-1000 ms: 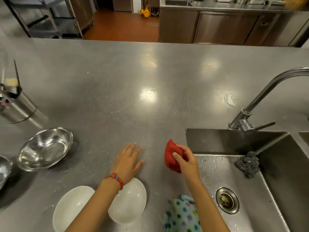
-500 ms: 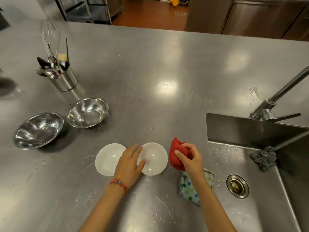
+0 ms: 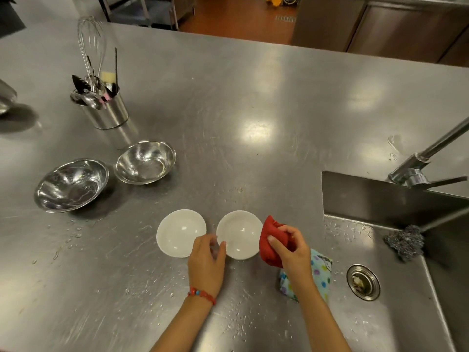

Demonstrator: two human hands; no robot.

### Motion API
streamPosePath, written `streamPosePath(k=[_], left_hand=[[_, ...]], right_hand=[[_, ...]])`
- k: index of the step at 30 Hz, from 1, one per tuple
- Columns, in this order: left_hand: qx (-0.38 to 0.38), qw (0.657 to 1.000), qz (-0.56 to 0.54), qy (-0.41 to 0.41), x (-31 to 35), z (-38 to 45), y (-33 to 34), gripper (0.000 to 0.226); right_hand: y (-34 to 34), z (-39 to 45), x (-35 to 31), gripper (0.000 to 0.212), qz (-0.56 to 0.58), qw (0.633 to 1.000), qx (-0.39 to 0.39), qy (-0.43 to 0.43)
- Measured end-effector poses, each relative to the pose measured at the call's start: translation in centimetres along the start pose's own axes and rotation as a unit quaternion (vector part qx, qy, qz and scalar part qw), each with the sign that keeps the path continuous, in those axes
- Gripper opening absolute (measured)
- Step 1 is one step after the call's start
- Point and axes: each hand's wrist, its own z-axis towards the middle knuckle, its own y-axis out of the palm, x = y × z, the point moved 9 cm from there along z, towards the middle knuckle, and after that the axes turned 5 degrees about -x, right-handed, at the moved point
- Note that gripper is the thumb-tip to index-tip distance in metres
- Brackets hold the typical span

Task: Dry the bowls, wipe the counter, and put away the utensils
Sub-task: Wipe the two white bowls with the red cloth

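Two small white bowls sit side by side near the counter's front, the left bowl (image 3: 180, 233) and the right bowl (image 3: 239, 234). My left hand (image 3: 206, 262) has its fingers curled between them, thumb and fingers at the right bowl's left rim. My right hand (image 3: 291, 248) grips a bunched red cloth (image 3: 271, 241) just right of that bowl. Two steel bowls (image 3: 72, 185) (image 3: 144, 162) stand further left. A steel utensil holder (image 3: 107, 113) with a whisk and several utensils is at the back left. Water drops speckle the counter (image 3: 253, 110).
A polka-dot cloth (image 3: 321, 271) lies under my right forearm at the sink's edge. The sink (image 3: 396, 313) on the right has a drain (image 3: 363, 282), a steel scourer (image 3: 404, 241) and a faucet (image 3: 418, 166). Another steel vessel (image 3: 5, 97) shows at the far left edge.
My left hand went from lying flat over the white bowls to curling its fingers at the right bowl's rim. The red cloth stayed in my right hand. The view shifted left and back.
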Motion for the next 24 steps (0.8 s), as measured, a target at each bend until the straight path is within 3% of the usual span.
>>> streamPosePath(k=[5, 7, 9, 16, 20, 24], left_hand=[[-0.045, 0.979, -0.072, -0.186, -4.9, -1.3, 1.7, 0.017], [-0.094, 0.958, -0.113, -0.247, -6.2, -1.6, 3.3, 0.029], [-0.131, 0.921, -0.224, -0.290, -6.7, -2.0, 5.2, 0.038], [-0.195, 0.827, -0.450, -0.275, -6.9, -1.6, 8.1, 0.049], [-0.222, 0.788, -0.498, -0.286, -6.8, -1.4, 9.1, 0.049], [-0.217, 0.770, -0.524, -0.292, -6.9, -0.8, 9.5, 0.045]], right_hand=[[-0.1, -0.4, 0.0, 0.025, -0.001, 1.000, -0.008, 0.000], [-0.1, -0.5, 0.1, 0.025, 0.001, 1.000, -0.010, 0.000], [-0.1, -0.4, 0.3, 0.026, 0.002, 1.000, -0.008, 0.003], [0.2, -0.7, 0.7, 0.025, -0.012, 1.000, -0.007, -0.001], [0.2, -0.8, 0.8, 0.025, -0.025, 1.000, 0.001, 0.011], [0.2, -0.9, 0.7, 0.024, -0.004, 1.000, 0.005, 0.019]])
